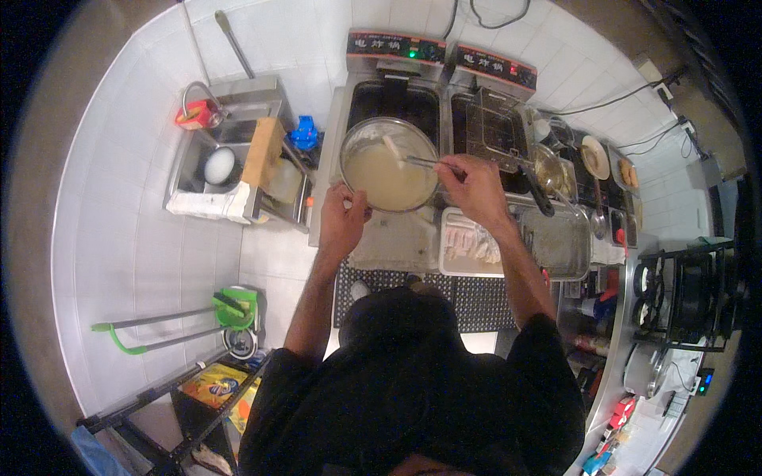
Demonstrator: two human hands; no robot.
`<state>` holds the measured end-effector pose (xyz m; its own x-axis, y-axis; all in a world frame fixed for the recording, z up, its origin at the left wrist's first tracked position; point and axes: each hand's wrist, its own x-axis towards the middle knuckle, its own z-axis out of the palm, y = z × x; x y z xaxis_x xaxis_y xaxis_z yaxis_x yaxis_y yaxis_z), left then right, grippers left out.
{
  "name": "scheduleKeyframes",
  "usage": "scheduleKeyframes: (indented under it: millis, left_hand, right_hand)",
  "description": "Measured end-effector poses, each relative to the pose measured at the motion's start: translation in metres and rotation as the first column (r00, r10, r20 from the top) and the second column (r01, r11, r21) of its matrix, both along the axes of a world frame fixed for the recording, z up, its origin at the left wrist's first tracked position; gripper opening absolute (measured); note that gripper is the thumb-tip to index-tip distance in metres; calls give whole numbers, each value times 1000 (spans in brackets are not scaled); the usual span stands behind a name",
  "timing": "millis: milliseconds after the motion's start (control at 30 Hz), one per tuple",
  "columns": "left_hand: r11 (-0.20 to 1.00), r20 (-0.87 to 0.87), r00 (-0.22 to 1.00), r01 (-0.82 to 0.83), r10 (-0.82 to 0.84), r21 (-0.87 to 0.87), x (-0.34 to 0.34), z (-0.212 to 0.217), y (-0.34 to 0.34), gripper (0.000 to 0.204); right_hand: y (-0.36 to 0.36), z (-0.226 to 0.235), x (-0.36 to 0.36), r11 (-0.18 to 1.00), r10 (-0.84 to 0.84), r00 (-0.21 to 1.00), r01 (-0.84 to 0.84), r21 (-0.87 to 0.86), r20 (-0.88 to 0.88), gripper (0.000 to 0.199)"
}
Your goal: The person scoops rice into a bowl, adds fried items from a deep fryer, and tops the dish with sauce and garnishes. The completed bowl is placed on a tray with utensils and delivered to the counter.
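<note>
A round bowl [346, 178] of pale, creamy batter [381, 181] stands in front of me at the near part of the left fryer [390, 99]. My left hand [346, 216] is closed on the bowl's near left rim. In my right hand [474, 186], over the bowl's right rim, are slim metal tongs [423, 162]. Their tips hold a pale strip of food [393, 149] at the batter. Just below my right forearm, a white tray [444, 266] carries several pale raw-looking strips [468, 240].
A wire basket [496, 127] with a black handle [536, 190] sits at the right fryer. Right of the white tray lies a metal tray [556, 270]. Several pans and dishes line the far right counter. At left stands a sink [184, 178] with a white bowl [220, 166].
</note>
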<state>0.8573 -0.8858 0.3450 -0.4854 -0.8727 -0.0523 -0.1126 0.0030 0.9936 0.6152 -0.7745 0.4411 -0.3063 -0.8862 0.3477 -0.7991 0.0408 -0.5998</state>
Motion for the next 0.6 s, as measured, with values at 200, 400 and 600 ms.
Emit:
scheduleKeyframes:
  millis: [200, 400, 600]
  left_hand:
    - [998, 50, 996, -66, 67, -19, 0, -4, -13, 27]
    - [961, -32, 992, -112, 124, 254, 37, 3, 15, 29]
    - [934, 8, 977, -208, 215, 292, 73, 20, 54, 22]
  right_hand:
    - [-44, -20, -35, 967, -128, 978, 159, -198, 162, 21]
    - [-60, -66, -61, 959, -283, 956, 281, 42, 81, 29]
    - [-35, -126, -46, 954, -263, 964, 267, 135, -48, 31]
